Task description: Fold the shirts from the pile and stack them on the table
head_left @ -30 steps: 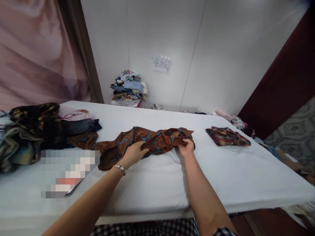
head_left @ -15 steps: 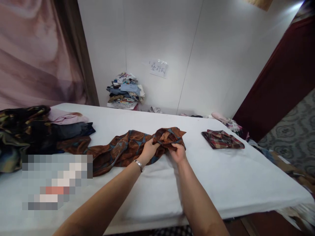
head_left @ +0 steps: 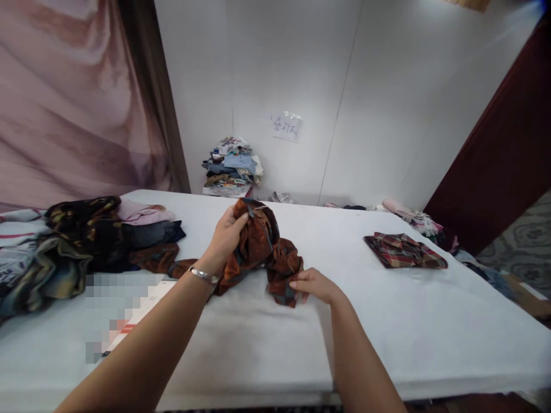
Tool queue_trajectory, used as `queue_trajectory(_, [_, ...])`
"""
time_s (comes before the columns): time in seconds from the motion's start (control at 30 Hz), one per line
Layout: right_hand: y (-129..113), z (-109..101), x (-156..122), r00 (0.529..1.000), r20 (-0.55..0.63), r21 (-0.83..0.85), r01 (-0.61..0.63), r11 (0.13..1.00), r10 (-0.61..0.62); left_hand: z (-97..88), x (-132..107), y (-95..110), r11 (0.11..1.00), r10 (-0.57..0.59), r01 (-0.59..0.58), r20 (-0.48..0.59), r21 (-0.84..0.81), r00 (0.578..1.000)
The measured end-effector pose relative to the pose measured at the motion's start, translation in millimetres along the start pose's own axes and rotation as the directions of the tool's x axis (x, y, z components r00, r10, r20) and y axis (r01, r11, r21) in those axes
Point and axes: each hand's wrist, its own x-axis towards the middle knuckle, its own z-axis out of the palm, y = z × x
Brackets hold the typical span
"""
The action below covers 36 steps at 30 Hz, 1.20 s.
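Far left of the grip, the pink curtain (head_left: pixel 77 103): hangs in folds, a dark strip (head_left: pixel 150 92) along its right edge.
Clothes heap (head_left: pixel 103 235): left of the grip on the white table (head_left: pixel 387 332), jumbled, with black-and-gold, pale pink and dark pieces.
Flat pale item (head_left: pixel 155 295): left of the grip and nearer the person, beside the left forearm (head_left: pixel 163 338), part of it masked by blurred squares.
Left hand (head_left: pixel 226 235): thumb and fingers clamped on a raised bunch of the brown patterned garment (head_left: pixel 258 241); silver bracelet (head_left: pixel 203 276) at the wrist.
Clothes stack (head_left: pixel 232 166): beyond the grip, by the wall (head_left: pixel 267 69).
Brown garment's lie: crumpled between the two hands, one end drooping toward the right; similar cloth shows left of the wrist, by the heap.
Paper sign (head_left: pixel 286 127): on the wall, above and beyond the grip, handwritten.
Right hand (head_left: pixel 318 285): fingertips touching the drooping end; cannot tell whether they pinch it.
Plaid garment (head_left: pixel 407 250): folded flat on the table, well right of both hands.
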Motion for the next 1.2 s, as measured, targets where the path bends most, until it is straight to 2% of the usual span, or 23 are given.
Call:
queue_trajectory(0.03, [-3,0,-2,0.988,-0.138,-0.014,0.062,0.998,-0.064,-3.9,-5,0,0.999,-0.034,0.034,0.023,0.002,0.999])
queue_trajectory(0.07, [-6,0,-2,0.949,-0.287,-0.026,0.131,0.991,-0.133,-6.9,-10,-2,0.997,-0.074,0.075,0.050,-0.009,0.996])
queue_trajectory(0.13, [-14,3,-1,0.812,-0.526,-0.070,0.256,0.964,-0.254,-9.5,-20,-8,0.982,-0.163,0.172,0.113,-0.071,0.980])
queue_trajectory(0.17, [-18,5,1,0.738,-0.599,-0.116,0.303,0.946,-0.310,-9.3,-25,-11,0.968,-0.204,0.222,0.148,-0.114,0.968])
queue_trajectory(0.23, [-29,11,4,0.608,-0.665,-0.247,0.368,0.896,-0.433,-7.1,-33,-15,0.934,-0.257,0.300,0.217,-0.192,0.942])
queue_trajectory(0.27, [-34,15,5,0.562,-0.664,-0.311,0.392,0.866,-0.493,-5.5,-36,-15,0.920,-0.268,0.324,0.248,-0.221,0.931])
queue_trajectory(0.3, [-38,19,6,0.540,-0.648,-0.350,0.414,0.840,-0.536,-3.9,-39,-14,0.909,-0.271,0.340,0.276,-0.243,0.922])
queue_trajectory(0.33, [-42,24,7,0.561,-0.617,-0.347,0.436,0.830,-0.552,-2.5,-40,-12,0.901,-0.266,0.347,0.302,-0.259,0.916])
queue_trajectory(0.37, [-44,29,8,0.621,-0.569,-0.303,0.452,0.839,-0.540,-1.3,-42,-9,0.896,-0.258,0.350,0.324,-0.272,0.910])
queue_trajectory(0.43, [-44,39,11,0.790,-0.424,-0.142,0.425,0.894,-0.443,-0.2,-42,-2,0.888,-0.244,0.360,0.370,-0.287,0.896])
queue_trajectory(0.47, [-42,43,12,0.856,-0.352,-0.062,0.383,0.922,-0.379,-0.4,-41,-1,0.883,-0.241,0.370,0.397,-0.288,0.885])
queue_trajectory(0.5, [-41,46,12,0.896,-0.305,0.004,0.341,0.940,-0.323,-1.4,-39,0,0.880,-0.243,0.381,0.421,-0.284,0.874])
queue_trajectory(0.53, [-40,48,12,0.910,-0.298,0.054,0.317,0.947,-0.288,-3.3,-37,-2,0.878,-0.251,0.393,0.436,-0.274,0.864])
queue_trajectory(0.6, [-41,47,10,0.884,-0.380,0.135,0.344,0.929,-0.272,-9.6,-34,-11,0.879,-0.292,0.416,0.427,-0.232,0.856])
queue_trajectory(0.67, [-48,41,5,0.820,-0.503,0.211,0.424,0.881,-0.274,-18.3,-33,-24,0.897,-0.357,0.424,0.356,-0.129,0.864])
queue_trajectory(0.73, [-58,33,0,0.763,-0.598,0.269,0.480,0.835,-0.246,-26.8,-38,-38,0.893,-0.436,0.449,0.291,0.024,0.852])
queue_trajectory(0.83, [-69,25,-6,0.721,-0.669,0.305,0.489,0.817,-0.182,-33.5,-56,-53,0.877,-0.479,0.430,0.337,0.214,0.810])
queue_trajectory(0.9, [-71,24,-9,0.716,-0.680,0.316,0.479,0.819,-0.157,-32.8,-73,-59,0.886,-0.447,0.337,0.400,0.318,0.800])
queue_trajectory(1.0, [-68,25,-13,0.697,-0.701,0.320,0.495,0.808,-0.149,-26.3,-100,-65,0.834,-0.417,0.170,0.398,0.524,0.817])
queue_trajectory(1.13, [-67,23,-21,0.669,-0.721,0.294,0.531,0.795,-0.179,-15.2,-126,-70,0.670,-0.303,-0.066,0.353,0.740,0.885])
queue_trajectory(1.2, [-69,18,-27,0.664,-0.721,0.279,0.538,0.795,-0.196,-12.6,-127,-70,0.573,-0.267,-0.161,0.368,0.803,0.891])
